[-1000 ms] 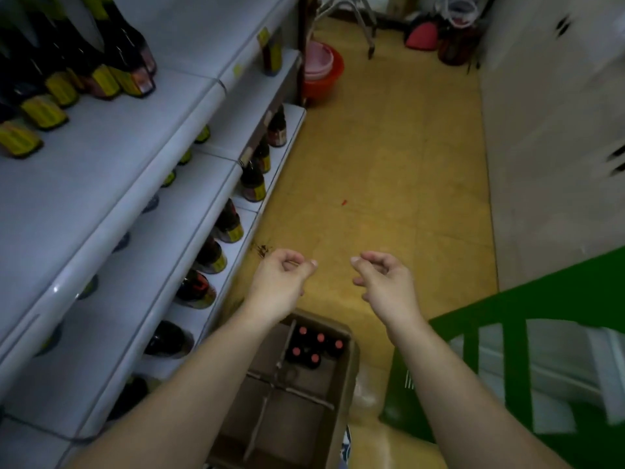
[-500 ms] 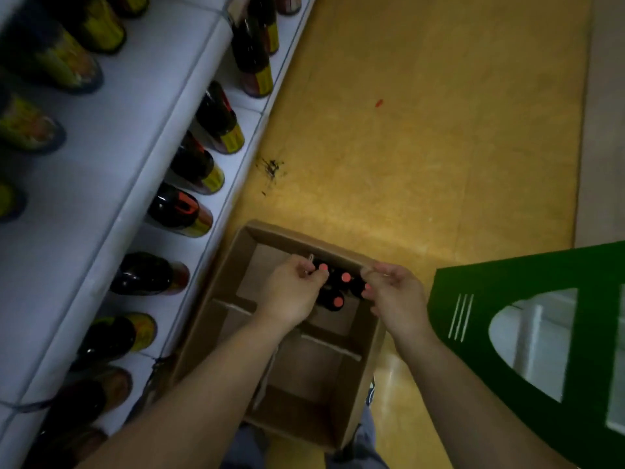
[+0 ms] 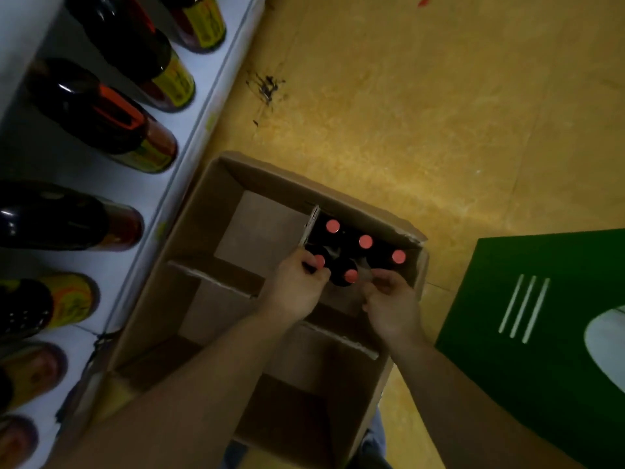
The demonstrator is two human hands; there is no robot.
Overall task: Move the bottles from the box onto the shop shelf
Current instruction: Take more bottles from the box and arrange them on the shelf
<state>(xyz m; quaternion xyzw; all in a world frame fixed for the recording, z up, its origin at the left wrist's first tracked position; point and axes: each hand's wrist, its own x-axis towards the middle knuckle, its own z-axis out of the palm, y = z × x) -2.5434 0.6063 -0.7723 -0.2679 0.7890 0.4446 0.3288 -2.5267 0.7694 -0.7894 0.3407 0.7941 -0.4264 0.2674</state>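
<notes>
Hands among bottles, far-right corner of box

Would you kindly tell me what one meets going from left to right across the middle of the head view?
shelved bottles → shelf edge → cardboard box, its left wall → left hand, pinching a red-capped bottle → right hand → green board

We see dark bottles w/ pink-red caps in brown cardboard box. Left: white shelf, shelf bottles dark w/ yellow labels. Floor mottled yellow. Right: green board w/ 3 white stripes.
</notes>
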